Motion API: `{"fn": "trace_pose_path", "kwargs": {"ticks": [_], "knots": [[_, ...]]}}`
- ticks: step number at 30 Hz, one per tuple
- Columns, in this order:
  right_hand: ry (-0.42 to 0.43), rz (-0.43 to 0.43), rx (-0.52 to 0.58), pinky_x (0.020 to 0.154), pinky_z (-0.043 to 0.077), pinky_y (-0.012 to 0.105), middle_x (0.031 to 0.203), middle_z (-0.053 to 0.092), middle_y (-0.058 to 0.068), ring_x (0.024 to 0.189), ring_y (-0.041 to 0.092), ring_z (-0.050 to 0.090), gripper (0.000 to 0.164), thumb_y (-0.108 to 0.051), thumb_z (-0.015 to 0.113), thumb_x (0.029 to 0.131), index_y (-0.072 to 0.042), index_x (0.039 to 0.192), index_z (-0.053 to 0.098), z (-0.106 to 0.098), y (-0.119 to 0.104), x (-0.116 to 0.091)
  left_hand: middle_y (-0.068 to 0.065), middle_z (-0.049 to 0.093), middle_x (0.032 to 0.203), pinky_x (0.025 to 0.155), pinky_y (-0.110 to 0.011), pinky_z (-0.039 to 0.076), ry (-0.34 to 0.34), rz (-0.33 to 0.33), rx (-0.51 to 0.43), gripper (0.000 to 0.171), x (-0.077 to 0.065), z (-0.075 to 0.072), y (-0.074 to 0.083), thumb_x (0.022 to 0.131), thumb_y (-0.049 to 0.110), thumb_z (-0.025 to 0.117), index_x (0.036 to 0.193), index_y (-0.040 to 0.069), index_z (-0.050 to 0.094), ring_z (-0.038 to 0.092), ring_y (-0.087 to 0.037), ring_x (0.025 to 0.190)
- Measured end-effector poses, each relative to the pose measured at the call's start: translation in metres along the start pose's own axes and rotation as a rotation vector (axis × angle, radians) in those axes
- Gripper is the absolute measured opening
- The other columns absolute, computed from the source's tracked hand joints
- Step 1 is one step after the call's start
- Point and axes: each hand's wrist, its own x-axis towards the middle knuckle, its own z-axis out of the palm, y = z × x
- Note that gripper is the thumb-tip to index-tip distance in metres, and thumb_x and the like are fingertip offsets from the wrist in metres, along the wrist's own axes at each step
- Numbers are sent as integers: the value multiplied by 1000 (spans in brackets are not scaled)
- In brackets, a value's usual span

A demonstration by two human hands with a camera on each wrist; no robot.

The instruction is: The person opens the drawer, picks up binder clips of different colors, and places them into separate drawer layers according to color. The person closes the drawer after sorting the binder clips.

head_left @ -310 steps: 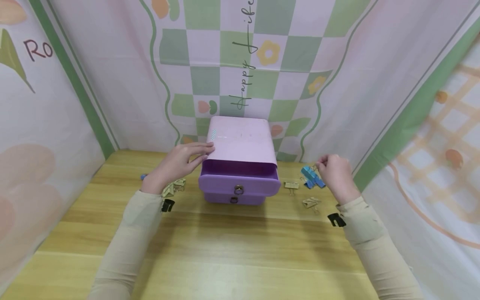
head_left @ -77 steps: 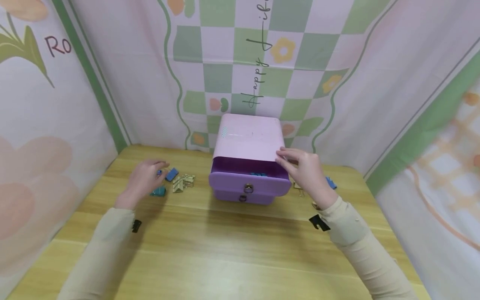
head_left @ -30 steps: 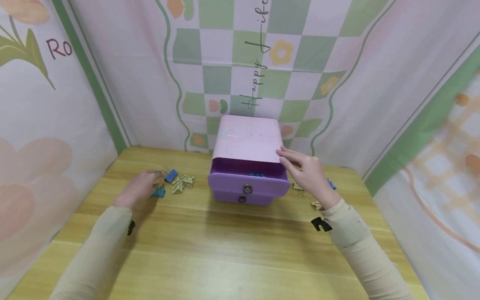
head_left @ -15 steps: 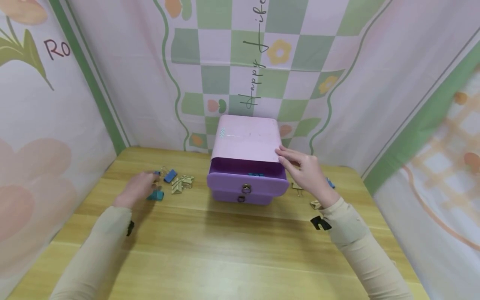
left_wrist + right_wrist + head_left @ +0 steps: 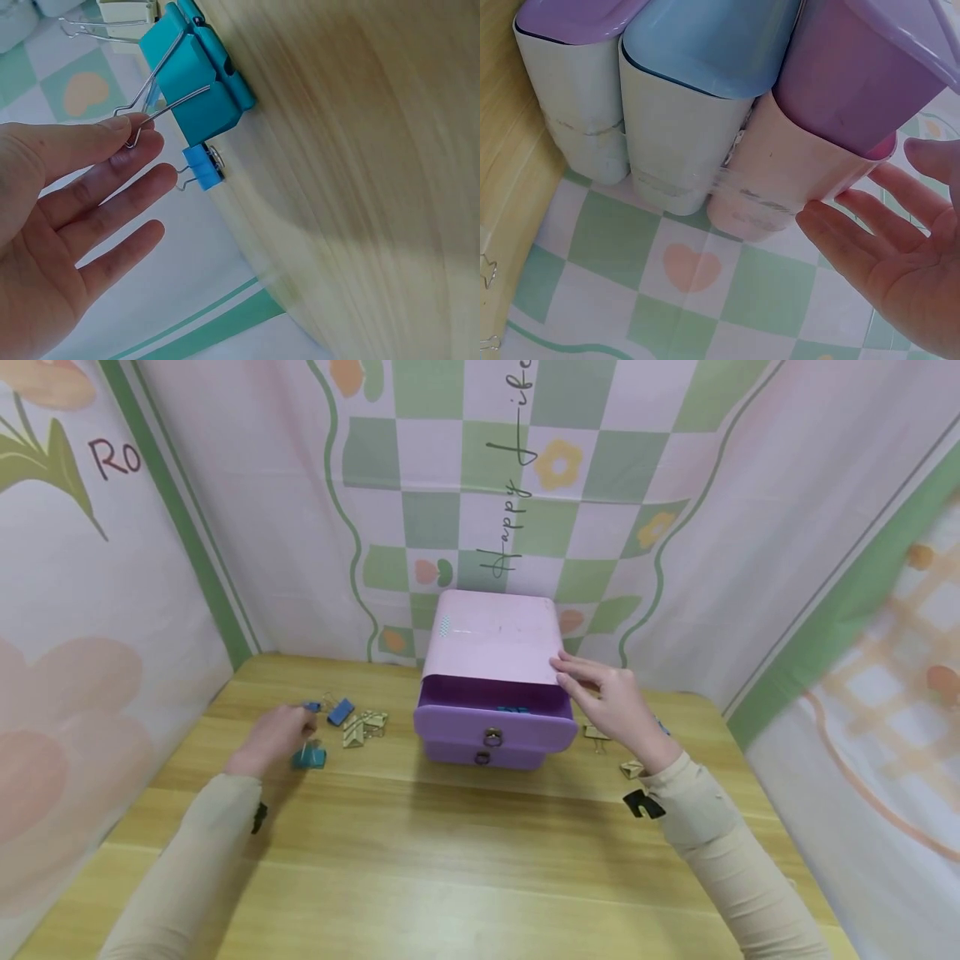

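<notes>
From the head view, we judged the step in hand to be gathering a teal clip [image 5: 309, 757], which was at the left end of the table [image 5: 480, 860] under the left hand [image 5: 272, 739], near a blue clip [image 5: 341, 712] and gold clips [image 5: 353, 732]. The upper drawer [image 5: 446, 724] of the pink cabinet [image 5: 491, 639] stood pulled out with teal pieces [image 5: 513, 710] inside, so the next move, we thought, called for a steady pinch and a lift. The right hand [image 5: 617, 706] touched the cabinet's near right edge.

In the left wrist view, we found the thumb and forefinger pinching the wire handles [image 5: 187, 98], the other fingers spread and holding nothing. We could not tell whether the clip's body bore on the wood.

In the right wrist view, we saw spread, slightly bent fingers, fingertips [image 5: 810, 214] against the pink shell, the thumb standing apart.
</notes>
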Motion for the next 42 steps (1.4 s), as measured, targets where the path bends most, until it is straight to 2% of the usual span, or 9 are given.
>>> {"fn": "trace_pose_path", "kwargs": {"ticks": [5, 8, 12, 19, 25, 32, 35, 42], "knots": [[-11, 3, 4, 87, 55, 35, 128, 60, 13, 108, 28, 64, 31, -24, 59, 95, -7, 119, 66, 1, 1, 0, 1, 51, 60, 50, -23, 36, -32, -27, -26, 25, -4, -4, 7, 83, -2, 60, 61, 10, 57, 43, -12, 57], [-14, 3, 5, 88, 55, 35, 129, 60, 13, 109, 29, 64, 31, -25, 59, 95, -7, 119, 66, 1, 2, 0, 1, 52, 61, 50, -23, 37, -37, -34, -27, 24, -6, -7, 11, 83, -1, 61, 62, 9, 57, 43, -12, 57], [-8, 5, 7, 88, 55, 36, 129, 60, 13, 108, 29, 64, 31, -25, 59, 94, -7, 119, 66, 1, 2, 1, 0, 59, 67, 53, -24, 43, -13, -26, -21, 15, -6, -10, 17, 83, 1, 64, 70, 9, 65, 49, -12, 60], [-4, 9, -1, 87, 55, 36, 129, 60, 12, 108, 29, 64, 31, -26, 59, 95, -8, 120, 65, 1, 3, 0, 1, 56, 65, 51, -24, 42, 20, -2, 1, 19, -5, -15, 25, 82, 0, 63, 66, 11, 61, 47, -12, 58], [-3, 1, 0, 87, 55, 35, 129, 60, 12, 109, 29, 64, 32, -26, 58, 95, -8, 120, 65, 1, 2, 0, -5, 63, 72, 51, -27, 46, 121, 12, 9, 13, -6, -17, 31, 81, -2, 59, 76, 6, 68, 52, -15, 60], [-6, 5, 11, 87, 55, 34, 129, 60, 13, 110, 30, 63, 32, -25, 58, 95, -7, 120, 65, 1, 1, 0, -9, 65, 75, 50, -33, 52, 324, 59, 35, 8, -6, -26, 47, 84, 2, 64, 82, 2, 71, 59, -19, 60], [-7, 5, 13, 87, 55, 34, 129, 59, 13, 110, 30, 63, 32, -25, 58, 95, -7, 120, 65, 1, 1, 0, -11, 66, 77, 54, -37, 54, 401, 78, 30, 5, -6, -32, 54, 83, 4, 67, 84, 0, 71, 62, -23, 63], [-14, 7, 23, 87, 55, 37, 130, 59, 13, 111, 30, 63, 33, -25, 57, 95, -6, 121, 64, 2, 2, 0, -14, 69, 80, 62, -41, 57, 528, 127, 1, 4, -3, -45, 70, 82, 3, 69, 85, 0, 69, 65, -28, 70]]}}
